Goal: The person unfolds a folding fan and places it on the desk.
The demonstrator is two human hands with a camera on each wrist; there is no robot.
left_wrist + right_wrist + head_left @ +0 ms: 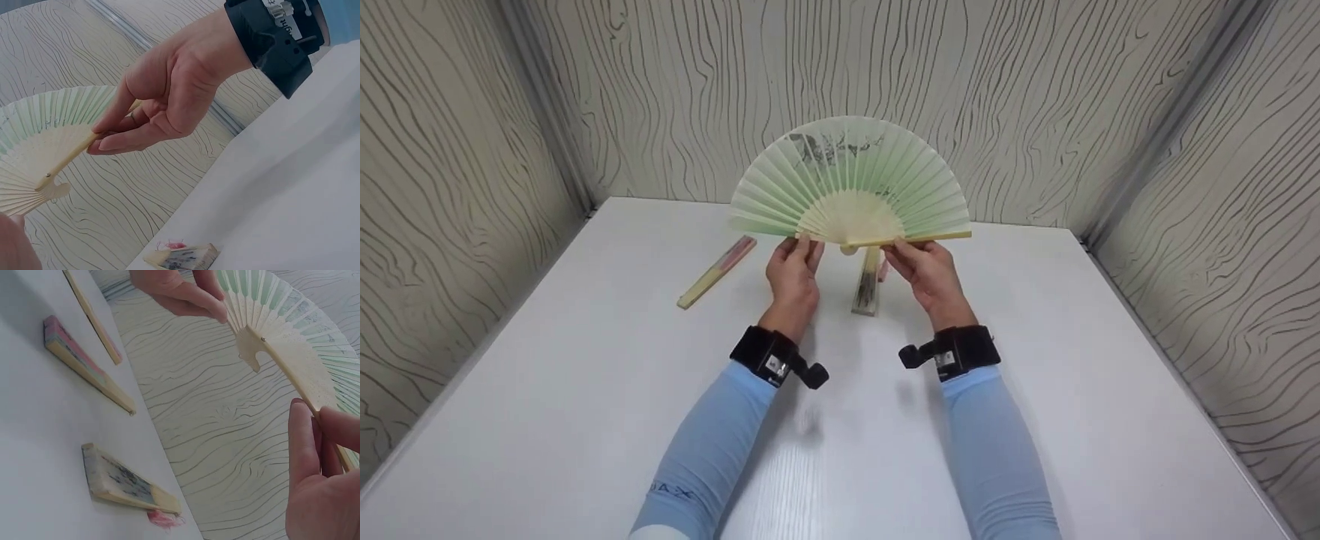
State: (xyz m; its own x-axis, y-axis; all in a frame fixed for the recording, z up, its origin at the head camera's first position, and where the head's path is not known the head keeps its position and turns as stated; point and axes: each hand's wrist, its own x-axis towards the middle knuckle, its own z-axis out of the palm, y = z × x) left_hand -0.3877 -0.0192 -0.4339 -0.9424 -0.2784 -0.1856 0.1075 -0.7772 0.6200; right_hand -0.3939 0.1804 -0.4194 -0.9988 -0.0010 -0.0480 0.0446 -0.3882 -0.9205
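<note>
An unfolded green and white folding fan [851,180] with dark branch prints is spread in a half circle above the table. My left hand [795,279] pinches its ribs at the left lower edge. On the other side, my right hand [931,281] pinches the outer guard stick between thumb and fingers. The right wrist view shows the right hand [326,495] near and the left hand [183,292] across the fan's pivot. In the left wrist view, the right hand [174,84] grips the stick, while only part of the left hand [17,244] shows.
On the white table [585,375] lie a closed pink-ended fan [716,271] and a closed grey-patterned fan [867,292] with something pink beside it. Another closed pink fan [87,365] shows in the right wrist view. Wood-patterned walls [885,60] surround the table.
</note>
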